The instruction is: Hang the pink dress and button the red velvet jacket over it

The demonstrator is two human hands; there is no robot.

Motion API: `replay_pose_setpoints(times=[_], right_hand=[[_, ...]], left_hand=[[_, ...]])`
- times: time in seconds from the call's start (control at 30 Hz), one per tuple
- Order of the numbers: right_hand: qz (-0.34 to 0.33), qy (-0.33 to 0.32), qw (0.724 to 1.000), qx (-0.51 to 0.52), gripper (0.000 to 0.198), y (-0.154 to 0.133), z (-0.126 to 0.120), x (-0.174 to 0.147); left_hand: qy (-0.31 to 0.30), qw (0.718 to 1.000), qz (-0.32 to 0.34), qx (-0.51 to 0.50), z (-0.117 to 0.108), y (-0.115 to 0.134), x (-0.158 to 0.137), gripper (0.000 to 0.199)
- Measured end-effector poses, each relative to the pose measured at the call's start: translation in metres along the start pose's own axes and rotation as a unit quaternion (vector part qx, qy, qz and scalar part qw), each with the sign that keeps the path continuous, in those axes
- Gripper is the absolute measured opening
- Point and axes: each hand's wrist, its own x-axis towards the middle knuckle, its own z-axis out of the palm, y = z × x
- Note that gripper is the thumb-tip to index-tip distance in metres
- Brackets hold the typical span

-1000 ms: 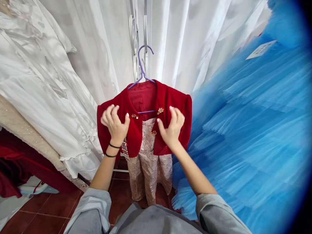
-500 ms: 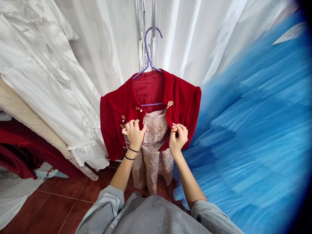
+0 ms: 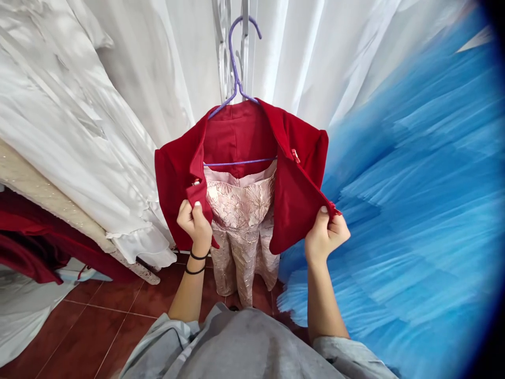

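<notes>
A short red velvet jacket [image 3: 296, 200] hangs on a purple hanger [image 3: 235, 63], its front spread wide. My left hand [image 3: 194, 225] is closed on one front edge, thumb on the inner side. The opposite edge is pinched in my right hand [image 3: 326, 236], pulled outward so the lining shows. Small jewelled ornaments sit on the jacket; one brooch [image 3: 295, 156] shows near the right collar edge, seen partly side-on. Behind the jacket hangs a pale pink patterned dress [image 3: 240, 202] with a strapless top. Two black bands circle my left wrist.
White garments [image 3: 90, 137] hang on the left, above dark red cloth [image 3: 27, 237]. A large blue tulle skirt [image 3: 402, 210] fills the right side. White curtains [image 3: 294, 58] and a metal rack [image 3: 225, 47] stand behind. Below is a red tiled floor [image 3: 106, 316].
Both hands have moved apart, drawing the jacket fronts outward. More of the lining, the hanger's lower bar and the pink dress shows. The ornaments have turned away from view.
</notes>
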Motion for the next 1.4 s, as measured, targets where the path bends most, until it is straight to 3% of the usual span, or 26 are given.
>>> replay_pose_setpoints(times=[0.13, 0.23, 0.33, 0.43, 0.5, 0.53, 0.6, 0.67, 0.73, 0.77, 0.8, 0.87, 0.93, 1.0, 1.17, 1.27, 1.4], right_hand=[[0.016, 0.007, 1.000, 0.011, 0.052, -0.009, -0.001, 0.005], [0.021, 0.007, 0.999, 0.030, 0.049, -0.015, 0.000, 0.003], [0.004, 0.008, 1.000, 0.019, 0.044, -0.014, -0.001, 0.004], [-0.077, 0.028, 0.996, -0.028, 0.031, -0.010, -0.002, 0.012], [-0.180, 0.061, 0.978, -0.084, 0.031, -0.012, 0.001, 0.014], [-0.237, 0.066, 0.964, -0.104, 0.035, -0.015, 0.005, 0.012], [-0.351, -0.015, 0.932, -0.089, 0.038, -0.025, 0.018, 0.002], [-0.436, -0.219, 0.872, -0.027, 0.037, -0.034, 0.037, -0.012], [-0.443, -0.393, 0.805, -0.028, 0.038, -0.036, 0.057, -0.022], [-0.418, -0.428, 0.799, -0.067, 0.039, -0.035, 0.066, -0.023], [-0.378, -0.428, 0.812, -0.121, 0.040, -0.032, 0.073, -0.021], [-0.300, -0.378, 0.847, -0.222, 0.043, -0.024, 0.083, -0.008], [-0.269, -0.341, 0.857, -0.278, 0.045, -0.016, 0.088, 0.009], [-0.296, -0.339, 0.843, -0.294, 0.042, -0.012, 0.091, 0.022], [-0.399, -0.386, 0.779, -0.292, 0.032, -0.014, 0.098, 0.031], [-0.395, -0.404, 0.784, -0.258, 0.029, -0.022, 0.097, 0.042], [-0.376, -0.368, 0.822, -0.220, 0.030, -0.031, 0.101, 0.057]], left_hand=[[-0.017, 0.999, 0.048, 0.007, -0.001, 0.010, -0.007, 0.033], [-0.118, 0.988, 0.101, -0.004, 0.017, 0.021, -0.013, 0.033], [-0.216, 0.966, 0.117, 0.079, 0.037, 0.027, -0.014, 0.027], [-0.207, 0.954, 0.127, 0.178, 0.046, 0.022, -0.007, 0.012], [-0.206, 0.942, 0.170, 0.203, 0.045, 0.013, 0.000, 0.032], [-0.235, 0.927, 0.210, 0.204, 0.044, 0.008, 0.004, 0.039], [-0.336, 0.866, 0.315, 0.192, 0.042, -0.001, 0.015, 0.044], [-0.420, 0.797, 0.391, 0.191, 0.040, -0.007, 0.025, 0.040], [-0.434, 0.774, 0.392, 0.243, 0.035, -0.008, 0.036, 0.036], [-0.423, 0.778, 0.370, 0.280, 0.031, -0.008, 0.041, 0.034], [-0.407, 0.785, 0.343, 0.317, 0.026, -0.007, 0.046, 0.034], [-0.372, 0.799, 0.298, 0.367, 0.015, -0.004, 0.053, 0.033], [-0.347, 0.807, 0.283, 0.386, 0.008, -0.002, 0.058, 0.036], [-0.337, 0.805, 0.287, 0.395, 0.008, -0.002, 0.057, 0.040], [-0.346, 0.803, 0.276, 0.400, 0.022, 0.000, 0.055, 0.044], [-0.369, 0.812, 0.270, 0.362, 0.020, 0.007, 0.068, 0.033], [-0.353, 0.844, 0.265, 0.305, 0.017, 0.012, 0.089, 0.027]])
